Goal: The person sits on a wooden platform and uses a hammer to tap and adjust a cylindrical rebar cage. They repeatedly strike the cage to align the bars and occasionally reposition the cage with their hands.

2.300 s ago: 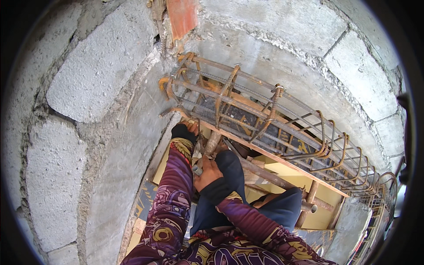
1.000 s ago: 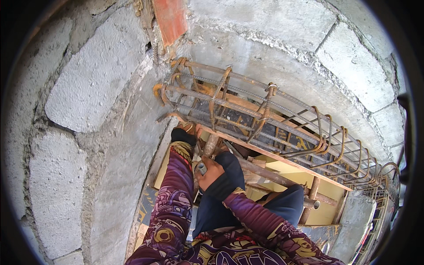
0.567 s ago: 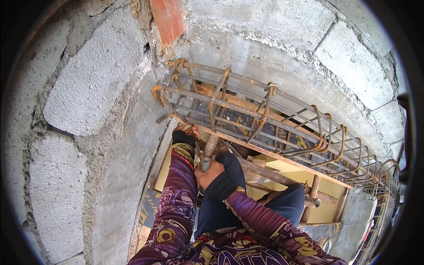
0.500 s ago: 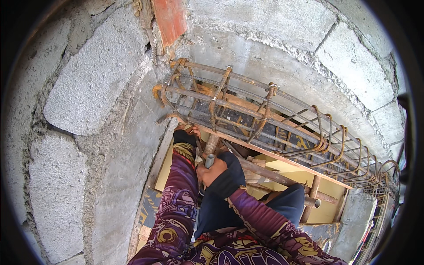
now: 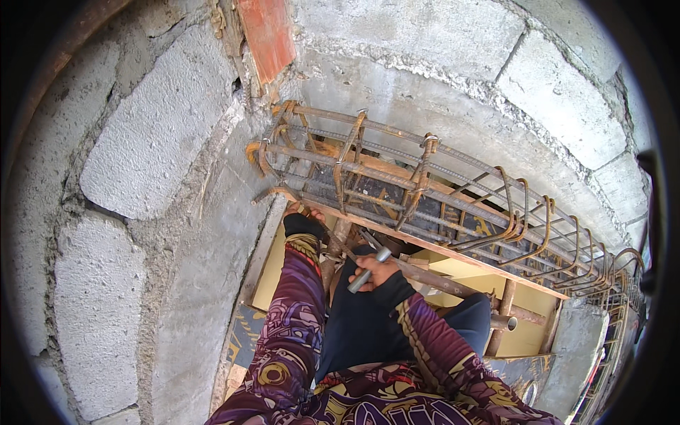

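My right hand (image 5: 377,273) is closed round a short grey metal cylinder (image 5: 360,280), shaped like a piece of pipe or a hammer head, held slanting above my dark trousers. A thin brown rod (image 5: 338,241) runs from beside my left hand toward this cylinder; whether the two are joined cannot be made out. Up and to the left, my left hand (image 5: 304,211) has its fingers curled by the end of a wooden board (image 5: 439,248), just below the rusty rebar cage (image 5: 418,184). What those fingers grip is too small to tell. Both wrists have black cuffs.
Grey block walls (image 5: 156,127) rise at the left and the far side. Rusty pipes (image 5: 503,323) cross the opening below me. Patterned dark form panels (image 5: 251,333) lie underneath. A red-painted board (image 5: 265,35) stands in the far corner. Bent rebar ends stick out near my left hand.
My right hand has moved right, away from my left hand. The metal cylinder turned from nearly end-on to side-on. My left hand stays by the board's end.
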{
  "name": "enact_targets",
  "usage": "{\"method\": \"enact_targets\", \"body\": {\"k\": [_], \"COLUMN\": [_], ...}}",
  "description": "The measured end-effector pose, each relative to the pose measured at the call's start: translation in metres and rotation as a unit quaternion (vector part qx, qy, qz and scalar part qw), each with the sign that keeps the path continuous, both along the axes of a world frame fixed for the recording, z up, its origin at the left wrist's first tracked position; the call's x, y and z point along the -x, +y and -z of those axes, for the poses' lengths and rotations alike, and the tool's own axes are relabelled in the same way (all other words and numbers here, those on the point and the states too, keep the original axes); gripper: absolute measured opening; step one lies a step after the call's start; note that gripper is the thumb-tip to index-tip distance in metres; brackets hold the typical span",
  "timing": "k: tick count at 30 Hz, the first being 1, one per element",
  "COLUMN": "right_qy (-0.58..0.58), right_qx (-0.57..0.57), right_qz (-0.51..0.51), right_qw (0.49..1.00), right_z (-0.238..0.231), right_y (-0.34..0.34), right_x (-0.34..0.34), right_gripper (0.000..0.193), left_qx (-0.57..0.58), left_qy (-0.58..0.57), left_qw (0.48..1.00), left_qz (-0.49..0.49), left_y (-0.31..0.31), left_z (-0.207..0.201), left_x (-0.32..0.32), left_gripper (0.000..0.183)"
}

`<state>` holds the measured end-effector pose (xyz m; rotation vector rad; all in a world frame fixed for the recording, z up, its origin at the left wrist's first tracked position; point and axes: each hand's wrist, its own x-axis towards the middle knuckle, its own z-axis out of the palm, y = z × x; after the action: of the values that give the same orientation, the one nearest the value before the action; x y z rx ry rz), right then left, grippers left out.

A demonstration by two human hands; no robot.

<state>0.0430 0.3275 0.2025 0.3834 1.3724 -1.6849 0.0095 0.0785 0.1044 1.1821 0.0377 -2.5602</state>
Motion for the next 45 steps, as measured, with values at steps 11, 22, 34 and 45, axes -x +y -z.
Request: {"method": "enact_targets", "body": {"k": [11,22,34,45], "right_qy": [-0.127,0.592,0.655,0.568], "right_qx": [0.021,-0.367,-0.347,-0.205], "right_qz": [0.093,-0.080,-0.451,-0.312], "right_qw": [0.987,0.713,0.497,0.734], "right_z": [0.018,-0.012,-0.010,-0.010], "right_y": [0.000,0.019,-0.006,-0.016], "right_x": [-0.011,-0.023,-0.010,-0.032], "right_gripper": [0.039,0.082,0.081,0.065], "left_qx": [0.069,0.085,0.123,0.161], "left_qy": [-0.016,-0.056,-0.148,-0.215], "left_qw": [0.997,0.995,0.979,0.954], "left_qz": [0.042,0.006,0.064,0.130], "left_y": [-0.002,0.001,0.004,-0.040], "left_z": [0.004,0.019,0.018,0.056], "left_x": [0.003,0.013,0.022,0.015], "left_gripper": [0.021,0.019,0.017,0.015]}}
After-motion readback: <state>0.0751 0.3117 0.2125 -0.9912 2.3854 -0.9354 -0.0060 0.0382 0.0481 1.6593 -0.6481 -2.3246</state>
